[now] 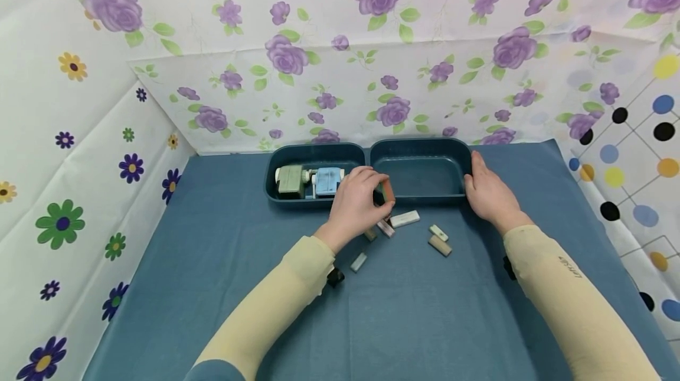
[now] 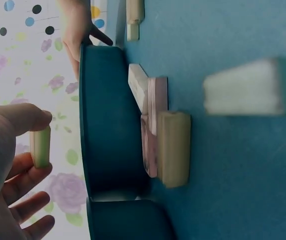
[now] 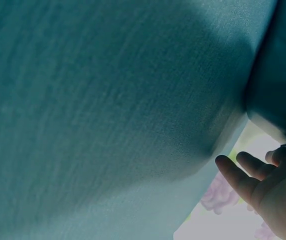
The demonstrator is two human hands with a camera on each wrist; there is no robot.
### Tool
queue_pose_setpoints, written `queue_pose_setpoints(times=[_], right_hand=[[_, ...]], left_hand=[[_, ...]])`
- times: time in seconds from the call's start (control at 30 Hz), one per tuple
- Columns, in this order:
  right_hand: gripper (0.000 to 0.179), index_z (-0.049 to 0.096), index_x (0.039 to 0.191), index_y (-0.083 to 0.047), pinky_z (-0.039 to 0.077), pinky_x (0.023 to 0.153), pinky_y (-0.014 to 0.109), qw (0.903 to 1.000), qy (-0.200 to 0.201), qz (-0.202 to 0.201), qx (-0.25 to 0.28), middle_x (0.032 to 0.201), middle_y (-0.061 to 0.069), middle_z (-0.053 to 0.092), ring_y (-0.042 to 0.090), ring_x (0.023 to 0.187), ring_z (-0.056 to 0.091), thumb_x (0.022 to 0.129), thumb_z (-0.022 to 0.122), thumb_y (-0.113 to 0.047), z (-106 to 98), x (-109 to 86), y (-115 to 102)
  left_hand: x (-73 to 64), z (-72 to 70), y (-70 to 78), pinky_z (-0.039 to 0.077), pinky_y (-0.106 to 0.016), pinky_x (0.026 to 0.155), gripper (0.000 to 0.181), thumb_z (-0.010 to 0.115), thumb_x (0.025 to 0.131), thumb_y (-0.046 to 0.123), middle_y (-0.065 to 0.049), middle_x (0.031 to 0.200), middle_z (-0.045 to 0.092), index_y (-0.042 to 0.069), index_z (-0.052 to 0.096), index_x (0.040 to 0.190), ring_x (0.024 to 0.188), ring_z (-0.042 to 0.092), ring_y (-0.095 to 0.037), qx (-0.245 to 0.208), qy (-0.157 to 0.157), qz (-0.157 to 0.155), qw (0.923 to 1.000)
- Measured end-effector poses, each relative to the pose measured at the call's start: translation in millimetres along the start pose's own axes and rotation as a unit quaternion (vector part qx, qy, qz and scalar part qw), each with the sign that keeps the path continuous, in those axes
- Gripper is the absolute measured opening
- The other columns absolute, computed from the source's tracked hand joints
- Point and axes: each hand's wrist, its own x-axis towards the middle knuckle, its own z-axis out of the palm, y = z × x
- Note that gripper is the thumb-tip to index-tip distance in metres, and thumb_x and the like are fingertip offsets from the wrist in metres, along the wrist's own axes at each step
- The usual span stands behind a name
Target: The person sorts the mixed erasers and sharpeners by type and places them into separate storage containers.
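My left hand (image 1: 358, 201) is raised above the near rim, where two dark teal trays meet. Between thumb and fingertips it pinches a small block-shaped eraser (image 2: 42, 146), green on one face and orange on another. My right hand (image 1: 491, 195) touches the outer right end of the right tray (image 1: 419, 199), its fingers fairly straight. Inside that tray, no objects show in the head view. The left tray (image 1: 297, 204) holds a green boxy item (image 1: 290, 180) and a blue one (image 1: 327, 180), both with white knobs; my left hand partly covers this tray.
Several worn erasers lie on the blue cloth before the trays: a white one (image 1: 405, 219), a pinkish one (image 1: 385, 228), a tan one (image 1: 440, 246) and a pale one (image 1: 358, 262). A flowered sheet (image 1: 319, 91) rises right behind the trays.
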Motion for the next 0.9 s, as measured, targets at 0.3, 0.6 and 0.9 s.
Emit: queue_pose_setpoints(times=[0.3, 0.6, 0.9], right_hand=[[0.071, -0.016, 0.168, -0.004, 0.017, 0.125, 0.068, 1.0, -0.006, 0.004, -0.006, 0.176, 0.023, -0.009, 0.052, 0.158, 0.012, 0.118, 0.027, -0.031, -2.7, -0.9, -1.0], [0.071, -0.016, 0.168, -0.003, 0.017, 0.125, 0.067, 0.9999, -0.008, 0.004, -0.008, 0.176, 0.025, -0.007, 0.053, 0.158, 0.013, 0.118, 0.026, -0.03, -5.0, -2.9, -4.1], [0.071, -0.014, 0.168, -0.002, 0.019, 0.125, 0.067, 1.0, -0.005, 0.004, -0.007, 0.176, 0.024, -0.005, 0.052, 0.158, 0.014, 0.118, 0.028, -0.03, -5.1, -3.2, -3.9]], left_hand=[[25.3, 7.0, -5.7, 0.048, -0.046, 0.11, 0.051, 0.079, 0.098, 0.034, -0.006, 0.129, 0.069, 0.011, 0.069, 0.143, 0.132, 0.055, -0.027, 0.04, -0.026, -0.019, 0.9987], [46.9, 17.9, -10.6, 0.041, -0.048, 0.119, 0.018, 0.074, 0.1, 0.027, -0.003, 0.122, 0.072, 0.016, 0.076, 0.115, 0.142, 0.05, -0.028, 0.064, -0.062, -0.06, 0.9942], [71.7, 24.2, -7.1, 0.041, -0.048, 0.111, 0.011, 0.07, 0.102, 0.022, -0.002, 0.116, 0.071, 0.021, 0.076, 0.093, 0.135, 0.051, -0.03, 0.162, -0.141, -0.069, 0.9743]])
